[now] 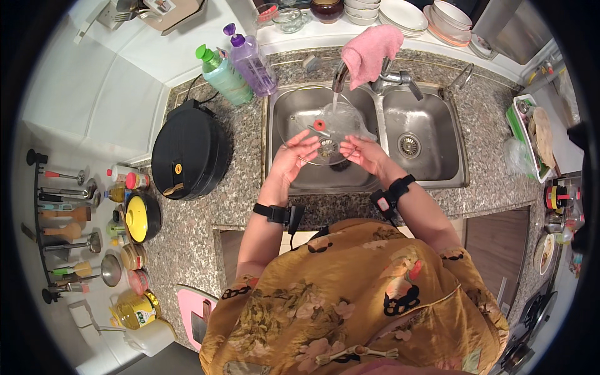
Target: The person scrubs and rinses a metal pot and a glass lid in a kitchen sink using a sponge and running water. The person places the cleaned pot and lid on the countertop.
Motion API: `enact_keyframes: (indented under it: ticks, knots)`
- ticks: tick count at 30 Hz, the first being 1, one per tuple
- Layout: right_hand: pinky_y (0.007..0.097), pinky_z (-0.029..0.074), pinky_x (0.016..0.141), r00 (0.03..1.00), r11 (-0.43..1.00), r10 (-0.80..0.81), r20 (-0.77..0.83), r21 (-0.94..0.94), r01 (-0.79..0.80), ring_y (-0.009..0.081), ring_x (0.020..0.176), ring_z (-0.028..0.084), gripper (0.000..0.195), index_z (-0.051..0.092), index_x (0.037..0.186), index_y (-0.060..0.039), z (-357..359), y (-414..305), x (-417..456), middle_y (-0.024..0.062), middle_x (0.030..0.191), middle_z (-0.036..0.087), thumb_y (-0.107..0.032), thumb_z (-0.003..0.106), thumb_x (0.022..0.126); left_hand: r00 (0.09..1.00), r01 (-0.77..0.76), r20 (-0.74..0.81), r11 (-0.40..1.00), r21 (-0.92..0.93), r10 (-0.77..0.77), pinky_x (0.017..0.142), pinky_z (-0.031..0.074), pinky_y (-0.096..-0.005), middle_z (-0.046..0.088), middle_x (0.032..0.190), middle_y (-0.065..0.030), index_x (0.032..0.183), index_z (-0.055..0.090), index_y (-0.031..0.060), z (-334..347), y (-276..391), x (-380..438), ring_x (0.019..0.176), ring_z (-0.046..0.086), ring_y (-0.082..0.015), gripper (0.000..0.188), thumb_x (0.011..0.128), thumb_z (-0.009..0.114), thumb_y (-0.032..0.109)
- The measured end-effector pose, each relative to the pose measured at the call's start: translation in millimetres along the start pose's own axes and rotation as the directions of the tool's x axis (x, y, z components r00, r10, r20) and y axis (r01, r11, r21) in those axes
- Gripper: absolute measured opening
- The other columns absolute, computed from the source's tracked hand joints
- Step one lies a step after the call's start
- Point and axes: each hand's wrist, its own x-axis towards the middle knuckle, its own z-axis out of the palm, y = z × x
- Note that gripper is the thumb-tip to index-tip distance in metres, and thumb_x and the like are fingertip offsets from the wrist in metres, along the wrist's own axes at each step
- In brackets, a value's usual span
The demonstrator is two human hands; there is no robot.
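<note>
A clear glass pot lid [304, 110] with a thin rim and a red knob fitting [319, 125] is held over the left basin [300, 180] of a steel double sink. My left hand [301, 152] grips its near left edge. On the near right edge, the fingers of my right hand [360, 152] hold the rim. Water runs from the faucet spout [339, 79] onto the glass and spreads into a clear sheet towards the right. Through the lid the drain is partly visible. A small dark thing below the near rim is too unclear to name.
A pink cloth [372, 51] drapes over the faucet. The right basin [422, 126] adjoins. Pump bottles, one green-capped [227, 79] and one purple [255, 63], stand behind left, near a round black electric appliance [190, 150]. Stacked plates [402, 16] line the sill.
</note>
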Motion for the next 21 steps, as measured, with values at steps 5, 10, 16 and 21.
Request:
enact_keyframes:
  ticks: [5, 10, 16, 21]
  knots:
    - [0.0371, 0.056, 0.081, 0.937, 0.967, -0.103, 0.334, 0.253, 0.016, 0.0229, 0.088, 0.067, 0.017, 0.061, 0.102, -0.0117, 39.4, 36.3, 8.8, 0.0102, 0.097, 0.068, -0.004, 0.065, 0.087, 0.953, -0.301, -0.126, 0.902, -0.310, 0.275, 0.089, 0.052, -0.0370, 0.055, 0.129, -0.0182, 0.146, 0.032, 0.0089, 41.4, -63.7, 9.1, 0.110, 0.060, -0.0246, 0.059, 0.092, 0.051, -0.002]
    - [0.0319, 0.055, 0.079, 0.998, 0.986, 0.033, 0.061, -0.165, -0.023, 0.0184, 0.087, 0.067, 0.026, 0.062, 0.108, -0.0055, 17.3, -9.1, 9.6, 0.0083, 0.099, 0.068, -0.023, 0.067, 0.090, 0.999, 0.002, 0.033, 0.998, -0.057, 0.000, 0.094, 0.051, -0.0369, 0.059, 0.124, -0.0211, 0.139, 0.040, 0.0023, 6.8, -9.5, -3.5, 0.113, 0.060, -0.0269, 0.052, 0.090, 0.056, 0.003]
    - [0.0325, 0.055, 0.081, 0.983, 0.997, -0.047, 0.180, 0.065, 0.036, 0.0201, 0.088, 0.067, 0.016, 0.060, 0.100, -0.0039, 48.5, 17.5, -3.8, 0.0084, 0.096, 0.068, -0.017, 0.063, 0.092, 0.937, -0.319, -0.196, 0.937, -0.140, 0.290, 0.090, 0.052, -0.0376, 0.050, 0.135, -0.0201, 0.144, 0.033, 0.0075, 45.8, -46.0, -3.9, 0.106, 0.062, -0.0269, 0.056, 0.092, 0.053, 0.001]
    - [0.0249, 0.054, 0.062, 0.999, 0.969, 0.019, -0.026, -0.246, -0.025, 0.0126, 0.072, 0.065, 0.029, 0.061, 0.092, -0.0080, 30.5, -16.3, -0.2, 0.0046, 0.084, 0.067, -0.030, 0.077, 0.081, 0.994, -0.080, 0.058, 0.971, -0.226, 0.096, 0.095, 0.050, -0.0406, 0.049, 0.135, -0.0232, 0.146, 0.030, 0.0065, 13.7, -22.8, -9.9, 0.119, 0.055, -0.0312, 0.058, 0.092, 0.051, 0.001]
